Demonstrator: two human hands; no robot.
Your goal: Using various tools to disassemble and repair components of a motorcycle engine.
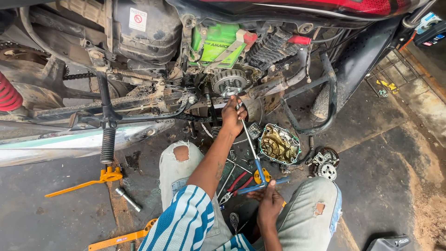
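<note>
A motorcycle stands in front of me with its side cover off and a round toothed clutch assembly (228, 82) exposed. My left hand (232, 116) reaches up just below that assembly and steadies the shaft of a long blue T-handle wrench (253, 153), whose tip sits at the assembly. My right hand (269, 200) grips the blue crossbar of that wrench low between my knees. The removed engine cover (278, 145), gold inside with a teal gasket edge, lies on the floor to the right of the shaft.
A green battery (218, 42) sits above the clutch. Red-handled pliers (234, 186), a socket extension (127, 199), yellow-handled tools (88, 182) and loose gears (325, 165) lie on the oily concrete. The kick-start lever (108, 139) and a red shock spring (8, 95) are at the left.
</note>
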